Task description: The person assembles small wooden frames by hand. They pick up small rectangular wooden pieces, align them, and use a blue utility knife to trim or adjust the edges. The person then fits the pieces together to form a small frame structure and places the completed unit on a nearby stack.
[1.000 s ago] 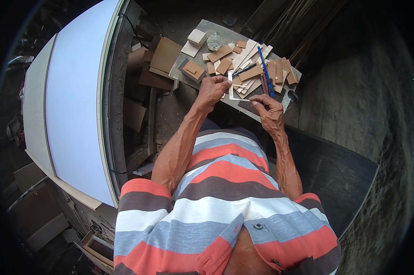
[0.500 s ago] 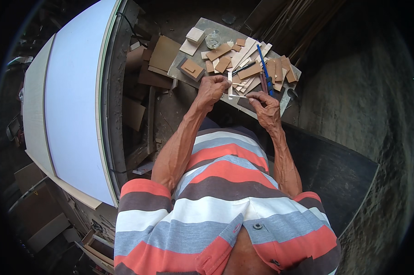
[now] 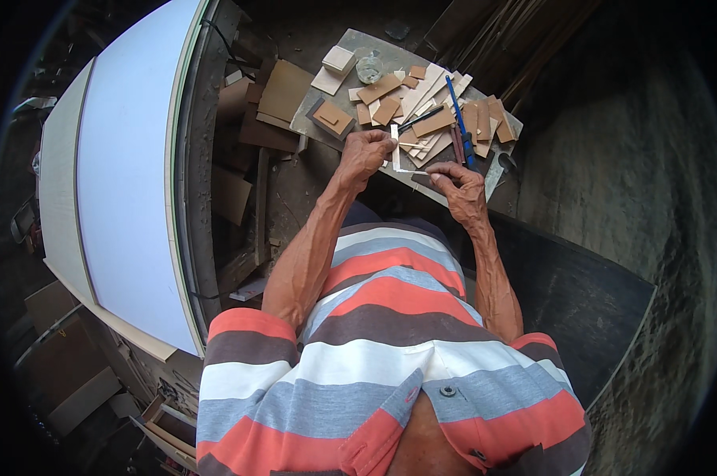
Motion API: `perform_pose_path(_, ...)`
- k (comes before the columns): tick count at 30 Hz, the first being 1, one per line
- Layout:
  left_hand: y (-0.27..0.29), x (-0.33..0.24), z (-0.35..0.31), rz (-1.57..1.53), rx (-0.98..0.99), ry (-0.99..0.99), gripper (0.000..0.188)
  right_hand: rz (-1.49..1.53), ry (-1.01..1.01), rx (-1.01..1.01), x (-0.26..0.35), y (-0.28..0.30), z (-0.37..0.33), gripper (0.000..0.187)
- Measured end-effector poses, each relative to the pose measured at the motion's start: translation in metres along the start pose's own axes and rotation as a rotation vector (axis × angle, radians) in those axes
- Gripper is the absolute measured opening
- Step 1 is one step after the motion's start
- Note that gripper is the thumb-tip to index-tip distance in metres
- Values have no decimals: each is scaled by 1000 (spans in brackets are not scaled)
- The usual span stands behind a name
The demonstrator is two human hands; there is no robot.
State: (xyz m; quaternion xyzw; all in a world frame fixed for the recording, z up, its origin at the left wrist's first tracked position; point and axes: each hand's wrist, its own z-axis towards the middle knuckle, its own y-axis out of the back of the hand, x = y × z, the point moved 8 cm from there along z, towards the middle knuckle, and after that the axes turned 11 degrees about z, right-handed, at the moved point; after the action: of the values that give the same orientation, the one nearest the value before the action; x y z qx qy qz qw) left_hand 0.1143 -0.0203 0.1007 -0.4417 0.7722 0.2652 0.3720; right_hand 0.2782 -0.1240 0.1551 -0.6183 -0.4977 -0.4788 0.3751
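We can read no text, label, brand, number or sign on anything in view. Toward the dark, bent rim the picture is poor, so small marks there may simply be too faint for us to make out.

The left grip [image 3: 366, 155] pinches a pale strip [image 3: 396, 158], the right grip [image 3: 461, 190] apparently a thin white stick [image 3: 412, 171].
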Motion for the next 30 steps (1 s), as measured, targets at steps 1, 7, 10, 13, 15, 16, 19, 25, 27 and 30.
perform_pose_path(1, 1, -1, -2, -6, 2, 4, 7, -26, 8, -15, 1, 1, 1, 15)
perform_pose_path(7, 5, 7, 2, -17, 4, 19, 7, -110, -37, 27, 1, -4, 8, 15)
perform_pose_path(10, 7, 5, 3, -13, 26, 10, 9, -45, 77, -74, 1, 6, 14, 16)
perform_pose_path(13, 6, 3, 1, 12, 45, -6, 11, -37, 72, -180, -1, 9, 28, 17)
perform_pose_path(15, 7, 4, 1, 28, 69, -16, 12, -59, 97, -176, 3, 1, 37, 17)
perform_pose_path(16, 8, 5, 2, 29, 87, -21, 13, -92, 120, -166, 6, -2, 41, 17)
perform_pose_path(19, 12, 6, 4, 30, 107, -24, 13, -132, 146, -161, 10, -11, 48, 16)
perform_pose_path(25, 18, 0, 2, -12, 103, 9, 13, -293, 271, -192, 16, -15, 60, 13)
perform_pose_path(27, 20, 1, 5, -34, 109, 26, 14, -302, 287, -213, 13, -16, 63, 13)
perform_pose_path(30, 24, 11, 13, -63, 133, 51, 15, -217, 254, -212, 10, -19, 66, 12)
